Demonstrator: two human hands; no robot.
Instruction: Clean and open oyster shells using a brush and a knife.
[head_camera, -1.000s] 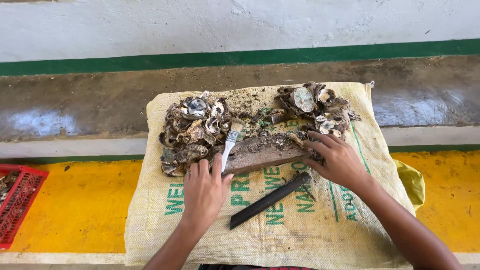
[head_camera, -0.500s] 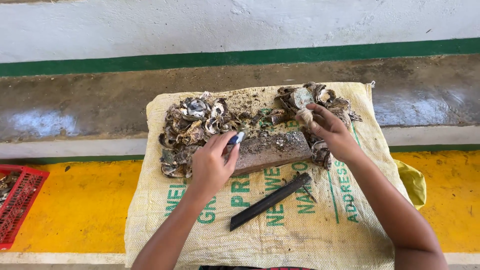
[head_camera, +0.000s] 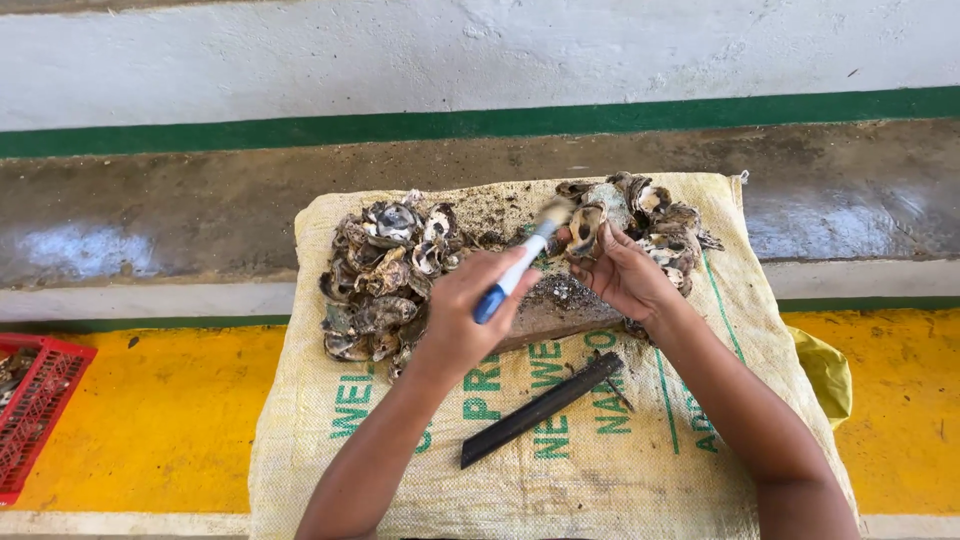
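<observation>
- the left hand (head_camera: 462, 322) has its fingers closed around a small brush (head_camera: 517, 270) with a blue and white handle; the bristle end points up and to the right, toward the other hand.
- the right hand (head_camera: 625, 277) grips one oyster shell (head_camera: 585, 228) between thumb and fingers, holding it up just above the wooden block (head_camera: 560, 305).
- the brush tip is just beside this shell; i cannot tell if it touches it.
- on the left of the block lies a pile of shells (head_camera: 385, 280), and a second pile (head_camera: 660, 222) lies behind the right hand.
- all this rests on a woven sack (head_camera: 600, 460) with green print, spread on the yellow floor.
- a long dark tool (head_camera: 542, 409) lies on the sack, near the forearms, not touched.
- a red plastic crate (head_camera: 35, 405) stands at the far left, well apart.
</observation>
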